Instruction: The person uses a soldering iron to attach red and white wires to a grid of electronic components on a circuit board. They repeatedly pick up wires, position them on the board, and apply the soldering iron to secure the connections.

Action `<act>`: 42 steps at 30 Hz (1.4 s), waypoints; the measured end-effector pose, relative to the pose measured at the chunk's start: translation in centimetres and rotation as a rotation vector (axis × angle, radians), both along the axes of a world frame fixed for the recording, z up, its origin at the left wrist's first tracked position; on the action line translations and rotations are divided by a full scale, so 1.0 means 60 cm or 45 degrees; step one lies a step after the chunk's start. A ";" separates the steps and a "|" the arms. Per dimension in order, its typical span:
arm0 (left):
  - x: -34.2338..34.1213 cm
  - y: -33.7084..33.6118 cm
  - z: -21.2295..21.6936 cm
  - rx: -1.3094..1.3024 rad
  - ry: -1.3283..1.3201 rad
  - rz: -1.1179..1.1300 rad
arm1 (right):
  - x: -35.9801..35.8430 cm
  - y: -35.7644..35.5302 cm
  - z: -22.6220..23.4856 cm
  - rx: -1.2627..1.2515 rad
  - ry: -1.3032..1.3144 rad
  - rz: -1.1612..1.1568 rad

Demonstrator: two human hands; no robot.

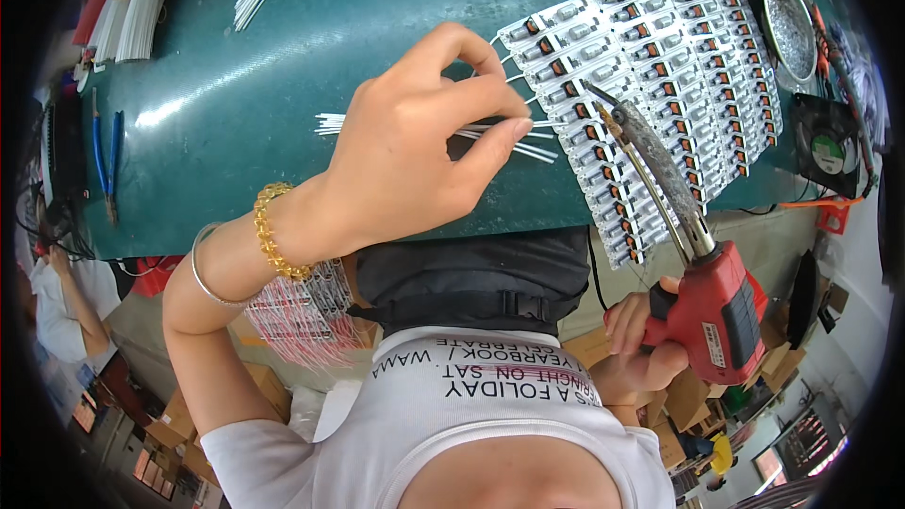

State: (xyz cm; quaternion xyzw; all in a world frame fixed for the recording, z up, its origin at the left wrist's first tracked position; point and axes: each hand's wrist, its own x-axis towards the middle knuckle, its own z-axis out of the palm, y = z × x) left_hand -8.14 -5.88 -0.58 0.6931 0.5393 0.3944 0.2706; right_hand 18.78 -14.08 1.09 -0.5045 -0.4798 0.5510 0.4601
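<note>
My left hand (415,132) is closed in a pinch over the table, thumb and fingertip together on a thin white wire (545,123) at the near-left edge of a panel of circuit boards (650,66). A loose bunch of cut white wires (330,123) lies beneath this hand, partly hidden by it. Several short white wires stick out from the panel's left edge farther back. In my right hand (641,339) is a red soldering gun (721,320), gripped by its handle. Its metal tip and feed tube reach over the panel, close to the boards' left columns.
Bundles of white wire (151,0) lie at the far left, with more wires at the back. Blue-handled tweezers or pliers (115,160) rest on the left. A metal bowl (790,26) and a black fan (828,141) stand right. Wired boards (306,311) hang below the table edge.
</note>
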 end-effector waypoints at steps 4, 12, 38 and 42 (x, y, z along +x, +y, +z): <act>0.006 -0.014 0.002 -0.061 0.045 0.015 | 0.031 -0.012 -0.010 0.081 -0.049 0.115; 0.012 -0.018 -0.002 -0.026 0.106 0.067 | 0.071 -0.045 -0.040 0.119 -0.121 0.130; 0.023 -0.022 0.008 0.030 0.073 0.105 | 0.088 -0.044 -0.063 0.306 0.207 0.212; 0.049 -0.031 -0.004 0.032 0.115 0.138 | 0.086 -0.047 -0.053 0.182 0.190 0.188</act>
